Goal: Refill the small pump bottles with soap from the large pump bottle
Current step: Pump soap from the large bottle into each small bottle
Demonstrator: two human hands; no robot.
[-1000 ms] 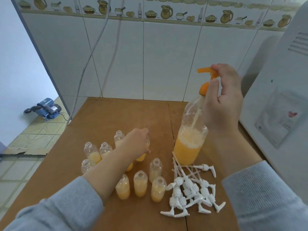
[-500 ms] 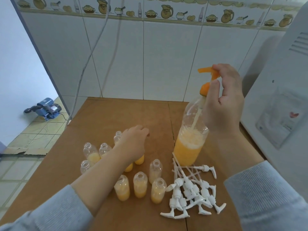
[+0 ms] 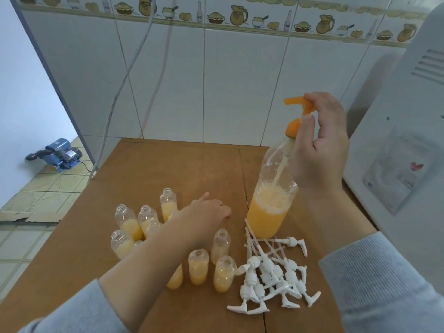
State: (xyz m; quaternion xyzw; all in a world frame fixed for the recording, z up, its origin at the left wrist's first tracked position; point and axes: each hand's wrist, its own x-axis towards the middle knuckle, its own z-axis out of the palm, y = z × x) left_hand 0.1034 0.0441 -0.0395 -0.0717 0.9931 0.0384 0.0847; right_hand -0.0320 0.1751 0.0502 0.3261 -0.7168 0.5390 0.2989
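Our left hand (image 3: 206,212) has let go of the small bottles (image 3: 168,203) and rests loosely open on the table (image 3: 180,169), while our right hand (image 3: 317,145) grips the large bottle's orange pump (image 3: 296,114), ready for another fill.

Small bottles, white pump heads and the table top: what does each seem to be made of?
Small bottles: clear, glossy plastic by the look; the yellow soap shows through the walls. White pump heads: opaque white moulded plastic, smooth, with thin pale dip tubes. Table top: matte brown board, perhaps fibreboard or laminate; flat, even colour, no clear grain, with a seam line.
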